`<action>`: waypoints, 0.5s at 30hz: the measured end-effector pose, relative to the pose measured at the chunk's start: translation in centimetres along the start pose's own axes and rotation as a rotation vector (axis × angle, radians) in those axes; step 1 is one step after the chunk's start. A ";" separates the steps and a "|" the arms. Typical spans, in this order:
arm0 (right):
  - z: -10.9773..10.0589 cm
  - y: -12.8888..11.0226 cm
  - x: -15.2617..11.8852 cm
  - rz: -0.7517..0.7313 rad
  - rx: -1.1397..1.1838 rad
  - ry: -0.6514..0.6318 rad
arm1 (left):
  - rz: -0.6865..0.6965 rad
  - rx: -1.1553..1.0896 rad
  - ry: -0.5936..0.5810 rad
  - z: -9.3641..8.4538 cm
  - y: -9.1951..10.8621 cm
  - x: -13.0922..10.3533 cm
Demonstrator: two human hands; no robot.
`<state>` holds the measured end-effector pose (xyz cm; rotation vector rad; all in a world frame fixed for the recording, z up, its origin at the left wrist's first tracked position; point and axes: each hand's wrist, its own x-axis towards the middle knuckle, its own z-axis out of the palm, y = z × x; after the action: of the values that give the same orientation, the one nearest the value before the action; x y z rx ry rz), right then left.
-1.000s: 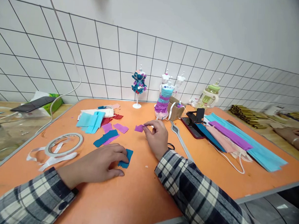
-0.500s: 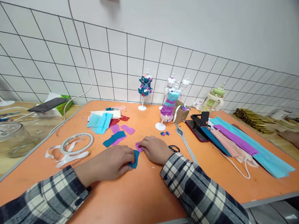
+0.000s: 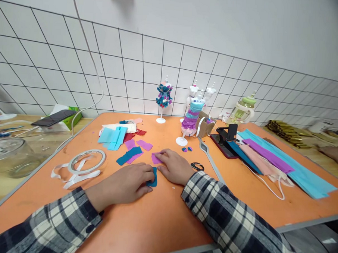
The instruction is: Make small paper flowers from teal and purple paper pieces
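Fabric square (image 3: 154,181), teal, one, flat on the orange table (image 3: 156,226); landmark for all places below.

Left hand (image 3: 130,181): laid over the left part of the square, fingers bent onto it, thumb parted from them at the near edge. Grip is spread, a light press, no pinch showing.

Right hand (image 3: 175,167): just right of the square and slightly beyond, fingertips on the purple fabric piece (image 3: 155,159), thumb well parted from the index finger. Grip likewise loose. The purple piece lies just beyond the square, apart from it.

Teal strip (image 3: 129,155), one: beyond and left of the square, overlapping another purple scrap (image 3: 135,158).

Light-blue folded fabric (image 3: 111,137), one lot: farther out, same side.

Tape roll (image 3: 102,162), white, with loose strips: well left of the square.

Dressed mannequin (image 3: 190,122), miniature, blue and purple: well beyond the square, to its right.

Step in hand, as judged: setting out and arranging cut pieces by colour, each hand on one. The next move seems to call for the left hand keeping the square flat while the right shifts or frees the purple piece with light fingertips; such thin sheets would probably crease or slide easily.
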<state>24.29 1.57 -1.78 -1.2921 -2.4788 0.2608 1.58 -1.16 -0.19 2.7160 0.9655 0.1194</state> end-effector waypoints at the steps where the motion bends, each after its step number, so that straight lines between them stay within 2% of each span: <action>1: -0.2 -0.2 0.0 0.006 0.015 0.048 | -0.009 -0.023 0.010 0.1 -0.2 -0.1; 4: -0.7 -0.8 -0.1 -0.029 0.059 0.110 | -0.024 -0.117 0.042 0.6 -1.1 -0.3; 7: -0.6 -1.3 -0.6 -0.175 0.105 -0.016 | -0.034 -0.177 0.076 0.9 -1.8 -0.3; 9: -0.3 -1.6 -0.9 -0.223 0.102 -0.100 | -0.020 -0.183 0.090 1.0 -2.0 -0.2; 15: -0.1 -2.7 -1.6 -0.163 -0.034 -0.190 | -0.031 -0.120 0.087 0.2 -1.4 -0.3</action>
<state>23.18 -1.30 -1.21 -1.1166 -2.7419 0.3155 0.54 -0.29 -0.81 2.6040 0.9900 0.2831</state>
